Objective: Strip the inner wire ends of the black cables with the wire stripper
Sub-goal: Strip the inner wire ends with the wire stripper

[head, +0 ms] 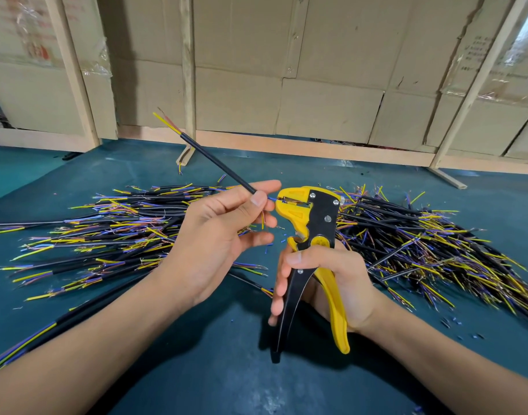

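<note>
My left hand (217, 235) pinches a short black cable (214, 163) between thumb and forefinger, its far end raised toward the upper left with yellow and red inner wires showing. A blue inner wire at the near end reaches into the jaws of the yellow and black wire stripper (312, 235). My right hand (331, 283) grips the stripper's two handles, head up. A pile of black cables (113, 232) lies to the left, and a second pile (421, 244) to the right.
The work surface is a teal mat (226, 369) with small bits of blue insulation (454, 323) scattered on it. Wooden frame posts (188, 70) and cardboard panels (331, 109) close off the back edge.
</note>
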Tool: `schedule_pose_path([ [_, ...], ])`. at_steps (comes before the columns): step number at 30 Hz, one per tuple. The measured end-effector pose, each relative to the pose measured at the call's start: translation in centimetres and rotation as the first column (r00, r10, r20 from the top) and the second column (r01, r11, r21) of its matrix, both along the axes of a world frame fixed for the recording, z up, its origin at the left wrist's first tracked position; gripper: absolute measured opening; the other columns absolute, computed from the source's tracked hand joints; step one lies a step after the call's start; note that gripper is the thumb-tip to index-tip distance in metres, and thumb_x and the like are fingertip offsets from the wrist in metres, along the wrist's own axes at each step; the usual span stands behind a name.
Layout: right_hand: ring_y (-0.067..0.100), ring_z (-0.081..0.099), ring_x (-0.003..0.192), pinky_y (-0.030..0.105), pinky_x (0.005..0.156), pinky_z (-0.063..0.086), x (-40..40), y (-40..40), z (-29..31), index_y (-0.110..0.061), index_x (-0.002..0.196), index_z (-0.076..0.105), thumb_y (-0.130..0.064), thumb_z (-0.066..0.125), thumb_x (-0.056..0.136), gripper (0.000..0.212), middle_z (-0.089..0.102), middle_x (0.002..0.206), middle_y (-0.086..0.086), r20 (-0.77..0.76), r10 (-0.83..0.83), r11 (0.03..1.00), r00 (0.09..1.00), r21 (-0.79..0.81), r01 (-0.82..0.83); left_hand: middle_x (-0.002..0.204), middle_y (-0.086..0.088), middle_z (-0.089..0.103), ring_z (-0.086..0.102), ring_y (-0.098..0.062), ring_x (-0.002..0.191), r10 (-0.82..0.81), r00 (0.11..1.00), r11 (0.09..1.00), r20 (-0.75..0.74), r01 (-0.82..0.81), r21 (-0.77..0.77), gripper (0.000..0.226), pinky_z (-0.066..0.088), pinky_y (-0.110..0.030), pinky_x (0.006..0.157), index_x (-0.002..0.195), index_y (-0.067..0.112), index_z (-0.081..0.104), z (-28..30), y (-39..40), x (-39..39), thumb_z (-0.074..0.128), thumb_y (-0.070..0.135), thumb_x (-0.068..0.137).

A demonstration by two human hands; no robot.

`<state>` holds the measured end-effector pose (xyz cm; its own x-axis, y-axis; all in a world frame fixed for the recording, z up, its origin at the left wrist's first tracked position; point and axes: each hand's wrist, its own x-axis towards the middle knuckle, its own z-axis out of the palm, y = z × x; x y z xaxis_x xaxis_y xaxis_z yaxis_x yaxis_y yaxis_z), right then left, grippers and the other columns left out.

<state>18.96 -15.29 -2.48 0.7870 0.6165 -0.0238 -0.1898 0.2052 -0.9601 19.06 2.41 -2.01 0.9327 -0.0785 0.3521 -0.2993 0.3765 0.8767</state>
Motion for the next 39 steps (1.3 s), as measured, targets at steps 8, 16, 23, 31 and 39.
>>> schedule_pose_path([
  [8,0.036,0.064,0.053,0.048,0.058,0.058,-0.05,0.02,0.05,0.0,0.066,0.063,-0.011,0.058,0.073,0.015,0.058,0.062,0.022,0.004,-0.012,1.0,1.0,-0.01,0.012,0.109,-0.004,0.069,0.057,-0.014,0.079,0.014,1.0,1.0,0.024,-0.015,0.027,0.02,0.052,-0.032,0.07,0.1,0.014,0.078,-0.19,-0.2,-0.08,0.06,0.021,0.094],
  [16,0.037,0.065,0.054,0.049,0.058,0.058,-0.05,-0.07,0.17,0.001,0.066,0.063,-0.01,0.06,0.071,0.013,0.059,0.063,0.022,0.002,-0.01,1.0,1.0,-0.013,0.011,0.091,0.002,0.064,0.057,-0.011,0.076,-0.04,0.999,0.999,-0.037,0.039,-0.02,0.026,0.053,-0.031,0.072,0.112,0.014,0.076,-0.22,-0.57,-0.03,0.061,0.024,0.093],
  [23,0.036,0.063,0.05,0.047,0.055,0.058,-0.13,0.37,0.2,0.001,0.065,0.061,-0.01,0.057,0.072,0.014,0.057,0.061,0.022,0.008,-0.02,1.0,1.0,-0.015,0.02,0.084,0.004,0.061,0.056,-0.011,0.072,-0.037,0.998,0.999,-0.054,0.035,-0.038,0.03,0.053,-0.029,0.071,0.117,0.013,0.075,-0.02,-0.56,-0.1,0.062,0.025,0.092],
  [31,0.035,0.061,0.049,0.047,0.054,0.057,0.03,0.41,-0.04,0.003,0.064,0.059,-0.01,0.059,0.068,0.014,0.055,0.06,0.021,-0.008,-0.03,1.0,1.0,0.002,0.03,0.108,0.009,0.074,0.06,-0.01,0.087,0.2,0.979,0.956,0.037,-0.204,0.21,0.034,0.044,-0.029,0.084,0.106,0.009,0.077,0.48,-0.34,-0.3,0.063,0.036,0.09],
  [39,0.032,0.059,0.046,0.042,0.049,0.055,0.07,0.41,-0.25,-0.002,0.062,0.059,-0.017,0.069,0.061,0.018,0.054,0.058,0.018,-0.039,-0.052,0.998,0.998,0.028,0.053,0.104,0.008,0.075,0.066,-0.007,0.107,0.264,0.956,0.917,0.125,-0.29,0.274,0.019,0.045,-0.022,0.09,0.088,0.028,0.08,0.56,0.07,0.12,0.064,0.02,0.096],
])
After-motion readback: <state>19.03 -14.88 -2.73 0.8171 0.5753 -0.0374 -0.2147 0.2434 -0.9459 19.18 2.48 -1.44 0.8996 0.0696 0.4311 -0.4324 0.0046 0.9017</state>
